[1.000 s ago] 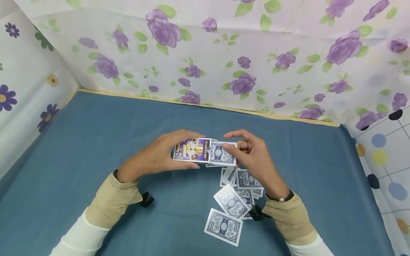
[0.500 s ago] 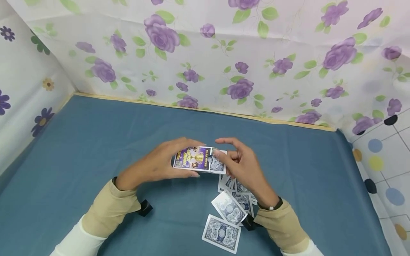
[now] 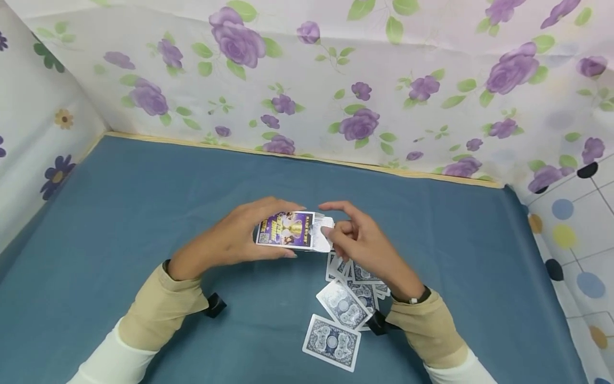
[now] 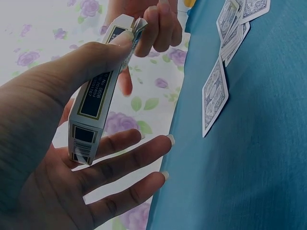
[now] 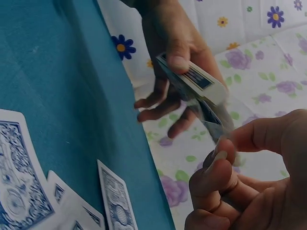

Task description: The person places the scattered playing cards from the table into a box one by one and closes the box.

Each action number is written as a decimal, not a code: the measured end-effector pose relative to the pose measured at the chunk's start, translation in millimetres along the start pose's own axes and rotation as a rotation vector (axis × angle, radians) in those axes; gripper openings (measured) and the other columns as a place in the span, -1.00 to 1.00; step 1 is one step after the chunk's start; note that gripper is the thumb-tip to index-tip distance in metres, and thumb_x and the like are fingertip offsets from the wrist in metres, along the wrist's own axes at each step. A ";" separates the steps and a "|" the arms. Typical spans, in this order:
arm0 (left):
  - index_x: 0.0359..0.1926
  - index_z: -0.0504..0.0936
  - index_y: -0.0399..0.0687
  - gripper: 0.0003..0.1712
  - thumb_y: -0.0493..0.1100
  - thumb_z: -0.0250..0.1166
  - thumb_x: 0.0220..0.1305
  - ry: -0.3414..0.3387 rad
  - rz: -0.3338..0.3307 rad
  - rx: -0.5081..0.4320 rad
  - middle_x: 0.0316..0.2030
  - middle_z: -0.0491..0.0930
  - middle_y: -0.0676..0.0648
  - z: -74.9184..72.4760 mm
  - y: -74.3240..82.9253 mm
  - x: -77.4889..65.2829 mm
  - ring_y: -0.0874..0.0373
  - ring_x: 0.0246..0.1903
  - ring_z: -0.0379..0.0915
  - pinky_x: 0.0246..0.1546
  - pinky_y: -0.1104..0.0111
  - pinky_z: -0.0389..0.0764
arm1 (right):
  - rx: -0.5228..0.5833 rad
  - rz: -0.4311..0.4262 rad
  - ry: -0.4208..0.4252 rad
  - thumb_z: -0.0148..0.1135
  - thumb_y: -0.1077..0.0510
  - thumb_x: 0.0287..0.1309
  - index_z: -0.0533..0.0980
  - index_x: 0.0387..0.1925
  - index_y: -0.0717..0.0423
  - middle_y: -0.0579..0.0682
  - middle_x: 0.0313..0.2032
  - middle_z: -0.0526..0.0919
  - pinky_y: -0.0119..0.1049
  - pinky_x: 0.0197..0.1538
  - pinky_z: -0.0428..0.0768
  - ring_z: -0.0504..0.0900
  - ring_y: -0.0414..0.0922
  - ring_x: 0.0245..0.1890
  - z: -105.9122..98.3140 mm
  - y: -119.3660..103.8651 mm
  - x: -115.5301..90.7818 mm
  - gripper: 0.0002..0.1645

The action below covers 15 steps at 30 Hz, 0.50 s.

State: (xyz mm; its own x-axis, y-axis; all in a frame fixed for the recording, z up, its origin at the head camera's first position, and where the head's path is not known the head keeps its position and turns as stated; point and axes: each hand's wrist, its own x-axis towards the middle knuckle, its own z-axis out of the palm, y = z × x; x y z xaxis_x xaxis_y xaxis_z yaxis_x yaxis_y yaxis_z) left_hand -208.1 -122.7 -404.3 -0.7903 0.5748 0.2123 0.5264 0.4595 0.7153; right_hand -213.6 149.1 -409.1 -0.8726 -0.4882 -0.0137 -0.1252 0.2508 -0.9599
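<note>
We're right over the worktop (image 3: 144, 208), and the purple-fronted card box (image 3: 288, 229) is up off the surface, lying sideways between our two hands. Our left hand (image 3: 232, 234) has it firmly, thumb along one narrow side and index finger along the other, while the left wrist view shows the remaining fingers spread out straight, the barcode (image 4: 82, 142) near the palm. Over to our right hand (image 3: 366, 242): thumb and a bent finger pinch the white flap (image 3: 320, 241) at the box's end, and the index finger stretches above it. Just below that hand, we've got blue-backed cards (image 3: 332, 343), patterned sides up, overlapping in a loose spread. Tan cuffs (image 3: 168, 298) circle both our wrists, and beyond the worktop a purple-flowered sheet (image 3: 297, 64) hangs.
</note>
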 end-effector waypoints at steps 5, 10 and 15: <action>0.33 0.40 0.41 -0.22 0.24 0.43 0.06 -0.006 0.000 0.013 -0.03 0.47 0.23 -0.6 0.8 -4.9 0.28 -0.30 0.43 -0.34 0.31 0.52 | -0.013 0.020 -0.018 0.18 -0.05 0.34 0.39 0.30 -0.09 0.10 -0.69 0.40 -0.13 -0.61 0.44 0.40 0.01 -0.71 10.4 1.5 3.5 -0.46; 0.34 0.40 0.39 -0.21 0.24 0.43 0.06 -0.009 -0.007 0.010 -0.04 0.48 0.22 0.6 0.2 -4.9 0.28 -0.28 0.43 -0.33 0.31 0.52 | -0.010 -0.004 -0.014 0.15 -0.04 0.37 0.42 0.28 -0.07 0.11 -0.68 0.44 -0.10 -0.60 0.45 0.40 0.10 -0.69 7.9 2.8 1.1 -0.50; 0.34 0.40 0.40 -0.20 0.24 0.44 0.05 0.007 0.000 0.016 -0.06 0.48 0.22 -0.9 1.4 -1.2 0.28 -0.30 0.44 -0.36 0.32 0.52 | -0.021 -0.020 -0.015 0.14 -0.02 0.38 0.42 0.28 -0.11 0.11 -0.66 0.45 -0.09 -0.57 0.48 0.43 0.05 -0.67 2.4 0.2 0.1 -0.52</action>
State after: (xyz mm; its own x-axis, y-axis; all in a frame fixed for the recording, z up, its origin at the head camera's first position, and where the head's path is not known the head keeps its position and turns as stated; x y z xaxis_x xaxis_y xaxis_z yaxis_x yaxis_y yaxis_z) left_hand -206.7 -123.3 -402.9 -0.7922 0.5704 0.2169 0.5314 0.4700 0.7048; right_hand -212.6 147.0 -409.9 -0.8625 -0.5060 0.0013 -0.1530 0.2584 -0.9539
